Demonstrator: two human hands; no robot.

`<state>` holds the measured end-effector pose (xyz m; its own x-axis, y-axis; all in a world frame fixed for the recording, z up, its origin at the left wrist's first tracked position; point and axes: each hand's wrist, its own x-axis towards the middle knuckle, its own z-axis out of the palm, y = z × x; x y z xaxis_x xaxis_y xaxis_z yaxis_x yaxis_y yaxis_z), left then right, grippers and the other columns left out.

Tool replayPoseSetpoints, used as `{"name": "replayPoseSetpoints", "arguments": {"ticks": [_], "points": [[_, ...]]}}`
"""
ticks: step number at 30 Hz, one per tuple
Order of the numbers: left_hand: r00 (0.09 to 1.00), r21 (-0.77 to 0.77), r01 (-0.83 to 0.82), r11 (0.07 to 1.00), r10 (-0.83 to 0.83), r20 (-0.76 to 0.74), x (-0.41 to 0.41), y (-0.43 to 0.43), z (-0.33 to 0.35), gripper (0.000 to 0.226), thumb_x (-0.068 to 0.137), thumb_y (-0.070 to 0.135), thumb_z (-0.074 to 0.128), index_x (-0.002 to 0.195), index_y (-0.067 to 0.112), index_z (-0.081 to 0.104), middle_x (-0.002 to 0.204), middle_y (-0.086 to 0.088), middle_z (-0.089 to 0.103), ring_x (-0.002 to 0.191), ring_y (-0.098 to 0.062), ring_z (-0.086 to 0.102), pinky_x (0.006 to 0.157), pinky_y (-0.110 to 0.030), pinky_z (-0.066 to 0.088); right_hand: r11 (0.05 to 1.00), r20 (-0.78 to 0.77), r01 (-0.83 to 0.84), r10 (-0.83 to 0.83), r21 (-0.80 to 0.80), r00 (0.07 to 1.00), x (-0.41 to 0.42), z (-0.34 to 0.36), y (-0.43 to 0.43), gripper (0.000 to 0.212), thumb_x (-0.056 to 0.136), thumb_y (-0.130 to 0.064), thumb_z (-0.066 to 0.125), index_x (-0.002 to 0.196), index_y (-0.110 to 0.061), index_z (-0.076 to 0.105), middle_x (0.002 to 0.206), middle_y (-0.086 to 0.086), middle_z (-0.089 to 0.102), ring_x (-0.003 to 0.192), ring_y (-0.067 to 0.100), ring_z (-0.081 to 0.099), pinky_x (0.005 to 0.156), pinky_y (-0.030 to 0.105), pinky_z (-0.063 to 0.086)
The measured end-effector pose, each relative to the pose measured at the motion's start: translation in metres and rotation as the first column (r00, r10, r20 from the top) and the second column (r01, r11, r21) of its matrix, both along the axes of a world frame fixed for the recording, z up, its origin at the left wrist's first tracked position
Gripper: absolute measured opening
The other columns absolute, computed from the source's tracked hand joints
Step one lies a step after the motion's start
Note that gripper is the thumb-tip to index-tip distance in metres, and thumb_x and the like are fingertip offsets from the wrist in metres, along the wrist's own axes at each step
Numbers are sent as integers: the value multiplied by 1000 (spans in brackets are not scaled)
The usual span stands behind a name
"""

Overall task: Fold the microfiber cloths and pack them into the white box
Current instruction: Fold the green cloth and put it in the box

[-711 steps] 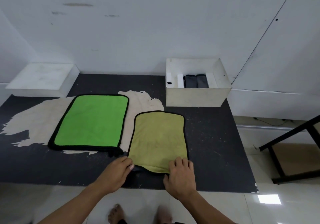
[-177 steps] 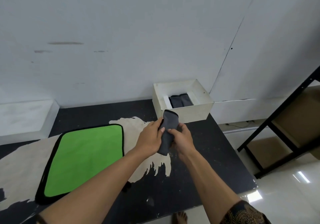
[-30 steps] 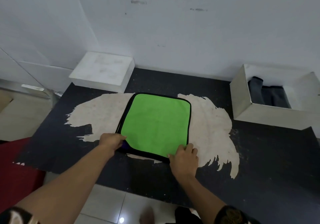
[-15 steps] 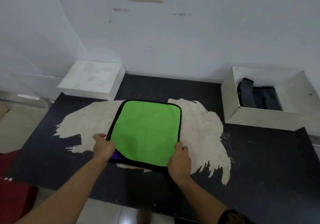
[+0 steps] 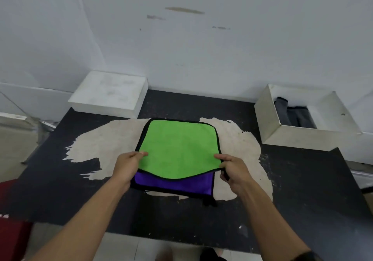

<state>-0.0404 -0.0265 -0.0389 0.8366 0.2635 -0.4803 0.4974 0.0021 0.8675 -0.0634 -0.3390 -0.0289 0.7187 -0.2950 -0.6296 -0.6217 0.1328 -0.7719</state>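
The green cloth [image 5: 179, 147] lies near the middle of the table [image 5: 302, 180], over a pale worn patch [image 5: 113, 139] in the dark top. Half a second ago it lay flat with your hands resting at its near corners. Now its near edge is raised and drawn a little away from you, baring a band of purple layer [image 5: 173, 184] beneath. You cannot tell from here whether that purple is a second cloth or part of the same one. It looks as though the first fold of this cloth is just starting, so packing it is a few steps off.

Your left grip [image 5: 128, 166] pinches the near left corner of the green layer, fingers closed on the fabric. Your right grip [image 5: 234, 170] pinches the near right corner by its black trim in the same way.

The white box [image 5: 298, 137] stands well apart at the far right of the table, with dark folded cloths [image 5: 292, 117] already upright inside. A white block [image 5: 110, 93] sits at the far left against the wall.
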Motion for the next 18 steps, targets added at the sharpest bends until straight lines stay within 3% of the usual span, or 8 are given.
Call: {"name": "replayPoseSetpoints", "arguments": {"ticks": [2, 5, 8, 10, 13, 17, 18], "points": [[998, 9, -20, 1000, 20, 52, 2, 6, 5, 11, 89, 17, 67, 82, 15, 75, 84, 0, 75, 75, -10, 70, 65, -22, 51, 1000, 4, 8, -8, 17, 1000, 1, 6, 7, 41, 85, 16, 44, 97, -10, 74, 63, 4, 64, 43, 10, 47, 41, 24, 43], [998, -21, -12, 1000, 14, 59, 10, 14, 16, 8, 91, 7, 64, 88, 10, 70, 93, -11, 70, 78, -18, 65, 66, -27, 51, 1000, 62, 12, -12, 10, 998, 2, 8, 15, 27, 85, 9, 58, 92, -11, 76, 94, 13, 71, 76, 20, 68, 61, 29, 58], [998, -37, 56, 998, -55, 6, 21, 17, 27, 24, 93, -6, 53, 92, 10, 70, 96, -11, 68, 80, -20, 64, 63, -28, 55, 997, 118, 57, -63, 57, 991, 3, 9, 18, 6, 81, -4, 76, 87, -6, 77, 93, 15, 75, 88, 29, 73, 83, 41, 60], [995, -49, 95, 994, -97, -36, 24, 17, 33, 32, 91, -10, 48, 92, 10, 72, 94, -10, 69, 78, -20, 65, 56, -25, 55, 989, 137, 111, -124, 103, 983, 4, 12, 19, 6, 79, -4, 79, 85, -2, 76, 92, 18, 75, 87, 31, 73, 82, 44, 60], [994, -1, 94, 996, -93, -65, 28, 17, 37, 35, 85, -8, 48, 85, 15, 75, 90, -6, 69, 73, -17, 61, 57, -26, 48, 982, 143, 138, -156, 128, 977, 7, 18, 18, 13, 84, 7, 67, 85, -3, 76, 96, 21, 73, 72, 23, 73, 61, 30, 59], [998, 87, 57, 995, -56, -16, 32, 19, 39, 2, 75, 12, 76, 77, 13, 74, 88, -7, 71, 82, -24, 64, 76, -37, 54, 978, 102, 84, -105, 193, 989, 6, 28, 13, 38, 89, 15, 45, 103, -5, 74, 107, 14, 66, 80, 25, 71, 58, 28, 57], [998, 97, 63, 993, -64, 7, 33, 19, 39, 6, 74, 17, 79, 75, 12, 75, 87, -7, 72, 82, -24, 65, 75, -34, 52, 977, 106, 70, -93, 202, 990, 5, 30, 12, 41, 89, 16, 43, 106, -5, 73, 110, 13, 65, 85, 28, 71, 61, 30, 58]]}}
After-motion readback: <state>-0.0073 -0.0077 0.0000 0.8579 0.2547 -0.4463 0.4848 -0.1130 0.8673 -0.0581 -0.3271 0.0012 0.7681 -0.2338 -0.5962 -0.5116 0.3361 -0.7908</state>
